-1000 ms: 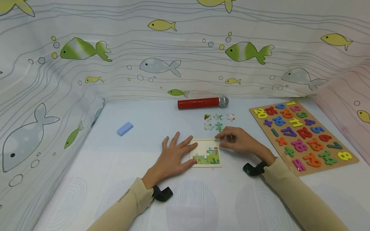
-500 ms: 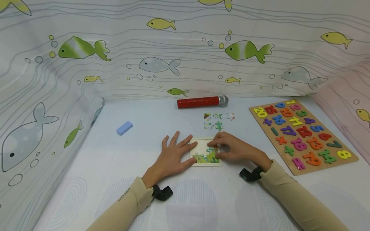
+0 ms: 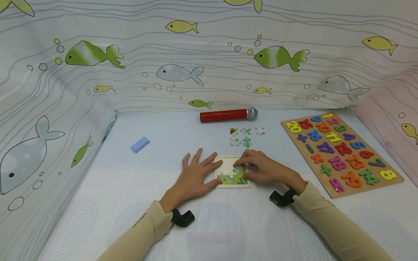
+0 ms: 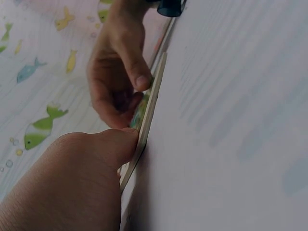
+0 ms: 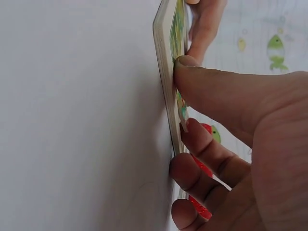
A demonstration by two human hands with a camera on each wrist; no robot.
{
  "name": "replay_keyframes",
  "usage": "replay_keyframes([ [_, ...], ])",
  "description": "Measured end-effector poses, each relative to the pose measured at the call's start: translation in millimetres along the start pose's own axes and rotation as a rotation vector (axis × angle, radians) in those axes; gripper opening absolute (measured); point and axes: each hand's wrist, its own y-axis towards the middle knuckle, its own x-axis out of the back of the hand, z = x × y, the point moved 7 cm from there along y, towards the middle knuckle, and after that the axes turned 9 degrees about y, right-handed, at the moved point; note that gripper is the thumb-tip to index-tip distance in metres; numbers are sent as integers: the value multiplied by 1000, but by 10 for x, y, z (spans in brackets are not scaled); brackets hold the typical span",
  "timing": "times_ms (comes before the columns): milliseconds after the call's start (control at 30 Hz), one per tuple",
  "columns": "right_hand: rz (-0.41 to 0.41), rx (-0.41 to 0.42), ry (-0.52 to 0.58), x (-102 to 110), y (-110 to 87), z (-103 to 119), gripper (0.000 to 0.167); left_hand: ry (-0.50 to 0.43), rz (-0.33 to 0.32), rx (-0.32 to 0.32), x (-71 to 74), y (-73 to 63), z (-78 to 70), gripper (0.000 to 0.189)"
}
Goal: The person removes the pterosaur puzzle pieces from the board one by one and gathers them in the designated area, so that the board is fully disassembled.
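A pale wooden puzzle tray (image 3: 232, 186) lies at the middle of the counter (image 3: 173, 134). The right hand (image 3: 262, 166) pinches a multicoloured jigsaw piece (image 5: 184, 114) between curled fingers; the left hand (image 3: 195, 177) touches the tray with spread fingers. A red, silver-headed microphone (image 3: 224, 115) lies toward the far edge.

Desk (image 3: 169, 137) is pale blue-white, faint rounded prints (image 3: 217, 219) toward bottom of frame. On it: blue block (image 3: 140, 144) left of centre, red microphone (image 3: 225, 115) just above centre, five loose puzzle pieces (image 3: 247, 141) below that, puzzle tray (image 3: 226, 166) below centre, number board (image 3: 336, 174) at right.
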Motion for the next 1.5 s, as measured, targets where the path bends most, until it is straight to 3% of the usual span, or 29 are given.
replay_keyframes([
  [1033,6,29,79,0,-3,-23,36,-1,12,6,10,-29,-10,62],
  [1300,-68,-2,100,54,-20,-89,34,3,8,6,1,-19,-8,62],
  [1500,-146,23,113,151,-47,-137,35,0,20,6,-10,-13,-6,62],
])
